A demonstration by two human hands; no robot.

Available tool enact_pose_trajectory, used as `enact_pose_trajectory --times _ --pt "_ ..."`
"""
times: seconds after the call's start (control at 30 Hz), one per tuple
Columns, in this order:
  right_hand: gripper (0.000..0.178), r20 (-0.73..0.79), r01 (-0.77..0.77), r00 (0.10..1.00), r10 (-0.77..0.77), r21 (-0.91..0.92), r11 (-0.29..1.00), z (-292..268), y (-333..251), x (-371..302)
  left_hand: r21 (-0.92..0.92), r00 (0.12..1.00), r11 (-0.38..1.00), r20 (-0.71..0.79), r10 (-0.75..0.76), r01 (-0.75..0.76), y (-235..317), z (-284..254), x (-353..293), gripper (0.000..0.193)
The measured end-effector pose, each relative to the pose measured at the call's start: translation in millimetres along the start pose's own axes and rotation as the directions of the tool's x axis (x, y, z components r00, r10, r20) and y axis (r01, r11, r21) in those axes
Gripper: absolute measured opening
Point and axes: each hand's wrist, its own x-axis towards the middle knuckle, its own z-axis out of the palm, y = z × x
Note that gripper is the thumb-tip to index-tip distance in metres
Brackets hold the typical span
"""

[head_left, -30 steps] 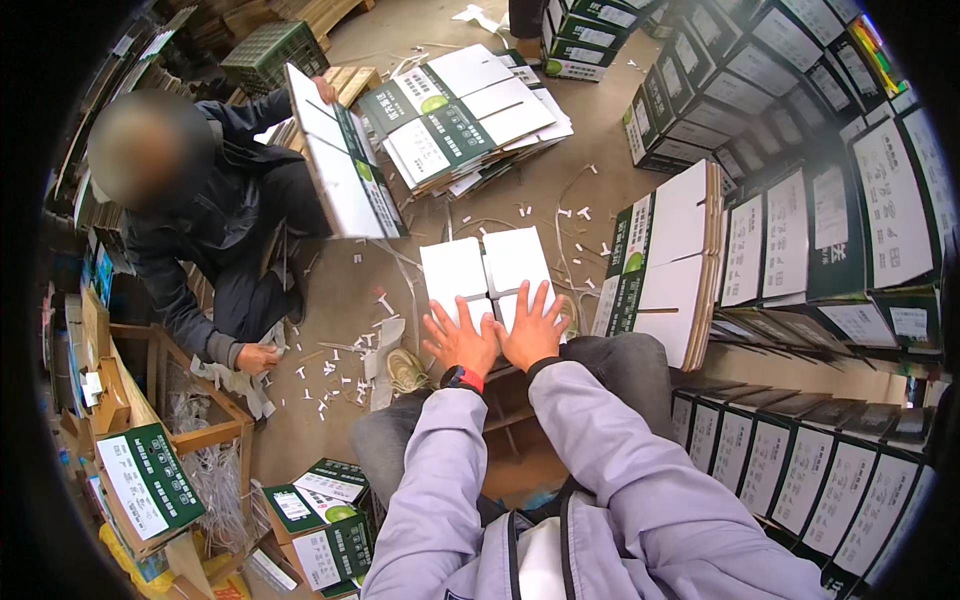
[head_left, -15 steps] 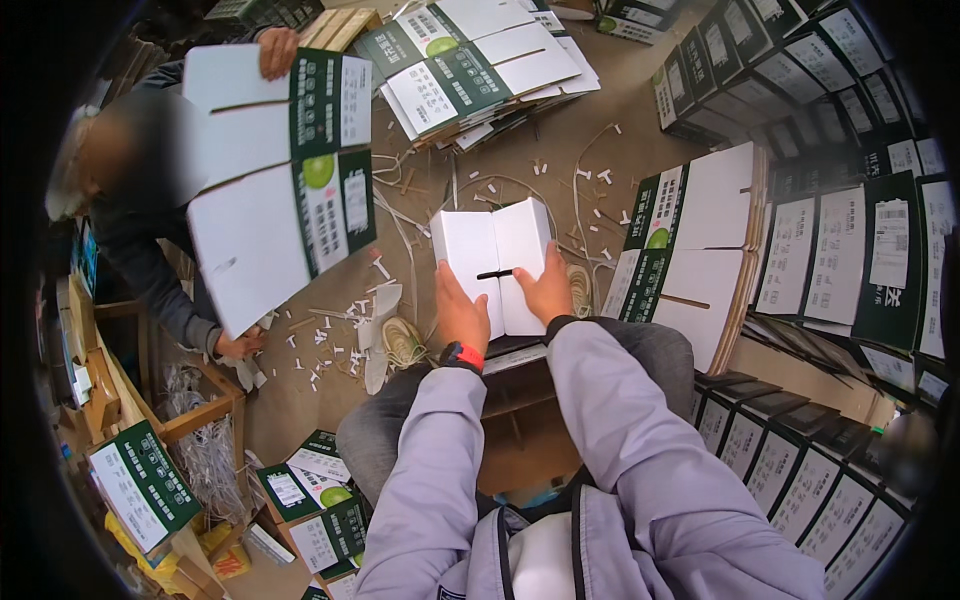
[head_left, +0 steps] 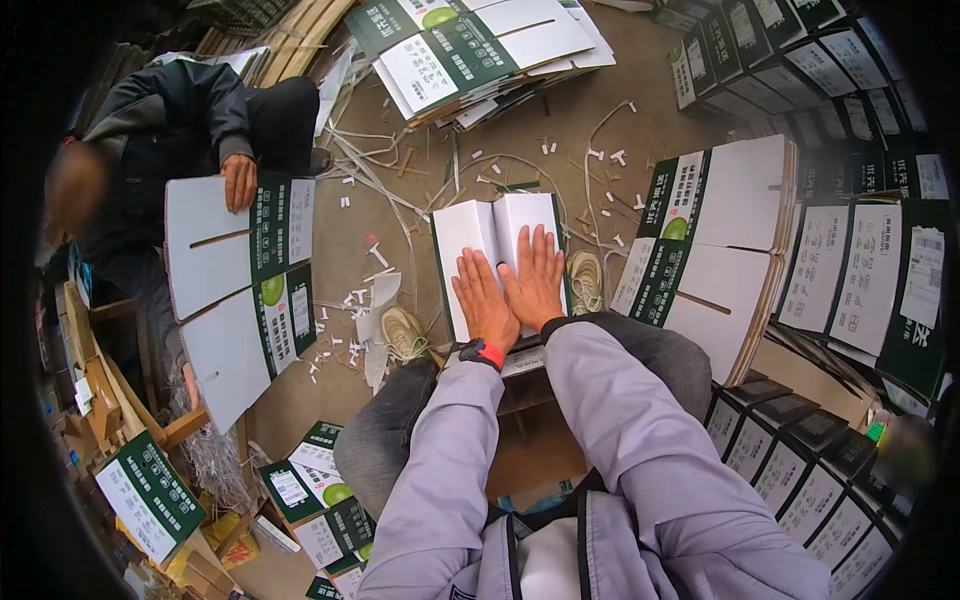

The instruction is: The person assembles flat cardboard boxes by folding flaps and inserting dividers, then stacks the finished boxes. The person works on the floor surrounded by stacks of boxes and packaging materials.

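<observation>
A carton (head_left: pixel 462 228) with white inner flaps and dark green sides stands between my knees. My left hand (head_left: pixel 486 300) lies flat on its white flaps, fingers stretched forward. Beside it my right hand (head_left: pixel 535 278) also lies flat on the flaps, fingers spread, the thumbs close together. A gap runs between the two flaps ahead of my fingers. Neither hand grips anything. The inside of the carton is hidden under the flaps and my hands.
Flat green-and-white cartons lean in a stack (head_left: pixel 725 250) at right; another flat pile (head_left: pixel 500 50) lies ahead. Boxes (head_left: pixel 800 470) stand in rows at far right. A co-worker's hand (head_left: pixel 239 182) holds a flat carton (head_left: pixel 225 270) at left. Straps and white plastic pieces (head_left: pixel 355 300) litter the floor.
My hands have moved from the carton's sides onto its flaps, fingers now flat and together. The co-worker has lowered the flat carton and leaned back.
</observation>
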Motion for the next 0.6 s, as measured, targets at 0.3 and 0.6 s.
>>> enact_pose_trajectory --times 0.3,0.6 --pt "0.073 -0.064 -0.207 0.977 0.203 -0.073 0.976 -8.0 42.0 32.5 0.048 0.997 0.997 0.029 -0.067 0.066 -42.2 -8.5 33.6 0.067" --pt "0.063 0.164 -0.134 0.961 0.222 0.98 -0.146 -63.9 43.7 58.5 -0.994 0.834 0.019 0.078 -0.546 0.106 -75.8 -86.8 69.0 0.069"
